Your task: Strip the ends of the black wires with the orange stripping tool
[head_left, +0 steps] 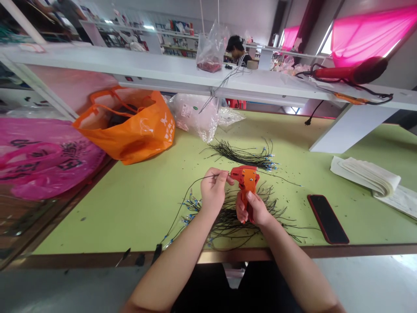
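I see a thin black wire [198, 180] pinched at one end between the fingertips of the left hand [213, 193], right at the nose of an orange stripper [245, 179]. The wire arcs away to the left and down toward the table's near edge. The right hand [252, 209] is closed round the stripper's handles, holding the tool upright just above the green table [130, 204], thumb laid along the front.

Under both hands lies a loose heap of wires [234, 221] with small blue ends, spreading left past the wrist. Farther back, well apart from it, I make out a tidier bundle [244, 156] of the same wires, blue tips pointing right.

To the right lies a phone [327, 218] in a red case, screen dark, near the table edge. Beyond it sits a stack of folded white cloths [366, 174]. At far left, an orange bag [130, 126] stands open, a pink bag [42, 156] beside it.
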### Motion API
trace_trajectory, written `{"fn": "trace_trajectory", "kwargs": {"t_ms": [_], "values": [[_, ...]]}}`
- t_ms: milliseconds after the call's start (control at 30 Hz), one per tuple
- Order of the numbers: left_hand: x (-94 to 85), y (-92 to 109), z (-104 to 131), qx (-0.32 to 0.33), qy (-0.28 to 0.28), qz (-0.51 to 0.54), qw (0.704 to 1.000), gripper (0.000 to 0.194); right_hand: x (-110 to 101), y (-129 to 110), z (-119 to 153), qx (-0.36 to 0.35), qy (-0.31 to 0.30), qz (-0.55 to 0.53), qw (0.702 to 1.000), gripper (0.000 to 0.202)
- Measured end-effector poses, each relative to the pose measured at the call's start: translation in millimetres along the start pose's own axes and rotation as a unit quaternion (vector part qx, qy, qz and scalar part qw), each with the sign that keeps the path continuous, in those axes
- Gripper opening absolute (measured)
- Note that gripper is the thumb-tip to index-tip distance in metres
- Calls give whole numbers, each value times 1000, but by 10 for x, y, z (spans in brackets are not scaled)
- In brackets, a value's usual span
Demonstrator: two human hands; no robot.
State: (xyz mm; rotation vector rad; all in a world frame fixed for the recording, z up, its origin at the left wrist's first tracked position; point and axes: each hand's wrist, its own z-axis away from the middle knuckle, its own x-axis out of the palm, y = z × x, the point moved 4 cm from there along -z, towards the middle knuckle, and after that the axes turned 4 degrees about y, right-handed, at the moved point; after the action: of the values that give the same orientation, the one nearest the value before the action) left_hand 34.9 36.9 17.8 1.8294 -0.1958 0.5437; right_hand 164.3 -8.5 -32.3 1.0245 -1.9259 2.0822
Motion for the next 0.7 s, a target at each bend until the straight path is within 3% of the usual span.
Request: {"fn": "trace_trajectory", "kwargs": {"t_ms": [267, 367, 467, 533, 600, 700], "values": [[20, -54, 49, -25, 25, 67, 997, 50, 110, -21, 8, 2, -56, 0, 998, 66], [-67, 16, -58, -25, 39, 75, 996, 49, 100, -146, 55, -19, -60, 9, 998, 71], [-338, 138, -348, 30, 153, 122, 980, 47, -127, -528, 152, -135, 54, -23, 989, 70], [-469, 178, -490, 55, 209, 120, 969, 43, -299, -798, 222, -233, 145, -52, 960, 67], [-443, 156, -500, 50, 176, 81, 980, 41, -325, -883, 203, -234, 147, -44, 960, 62], [-254, 88, -244, 76, 90, -13, 993, 39, -198, -687, 89, -187, 136, 10, 973, 58]]}}
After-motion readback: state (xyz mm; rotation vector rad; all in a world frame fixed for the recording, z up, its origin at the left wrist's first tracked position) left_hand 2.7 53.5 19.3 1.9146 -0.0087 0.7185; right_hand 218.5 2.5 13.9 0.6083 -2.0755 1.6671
